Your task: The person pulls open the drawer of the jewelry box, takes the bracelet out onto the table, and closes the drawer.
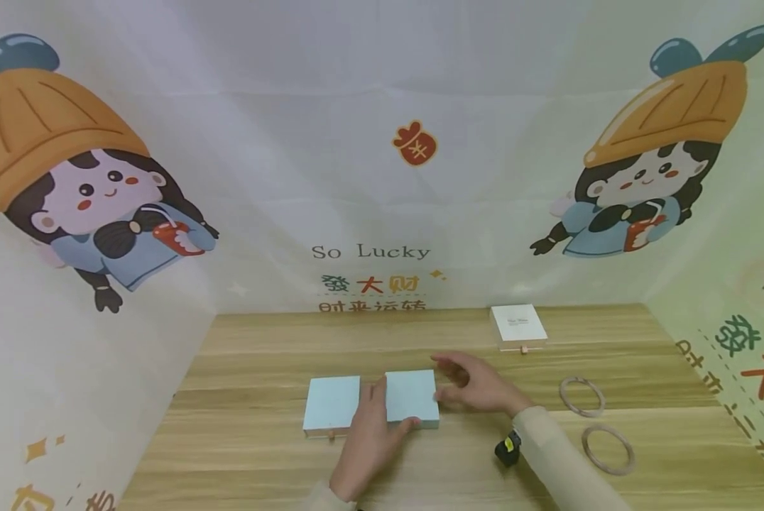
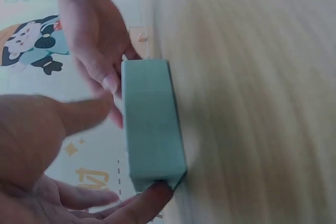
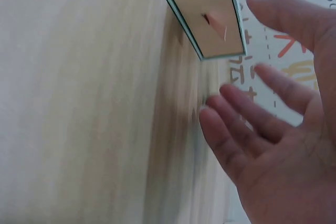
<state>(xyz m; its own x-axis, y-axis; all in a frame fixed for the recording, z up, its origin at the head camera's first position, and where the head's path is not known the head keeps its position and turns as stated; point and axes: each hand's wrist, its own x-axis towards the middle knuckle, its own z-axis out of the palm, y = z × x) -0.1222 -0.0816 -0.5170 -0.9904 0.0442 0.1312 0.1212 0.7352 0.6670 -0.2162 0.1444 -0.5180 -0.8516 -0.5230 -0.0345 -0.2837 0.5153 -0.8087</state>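
A light blue drawer box [image 1: 410, 395] lies flat on the table between both hands. My left hand [image 1: 370, 433] touches its left side with a fingertip, while the thumb extends along the front, apart from it in the left wrist view. Just off the box's right side is my right hand [image 1: 481, 387], fingers loosely spread and holding nothing. The right wrist view shows that side as a pinkish drawer end with a small ribbon tab [image 3: 216, 29]. Left of my left hand rests a second light blue box [image 1: 333, 401], its tab facing the front.
Farther back stands a white box [image 1: 519, 324] with small print and a front tab. On the right of the wooden table [image 1: 248, 468] lie two bangle-like rings, one ring [image 1: 563, 394] behind the other ring [image 1: 586, 446]. Printed cloth walls [image 1: 280, 156] enclose the back and sides.
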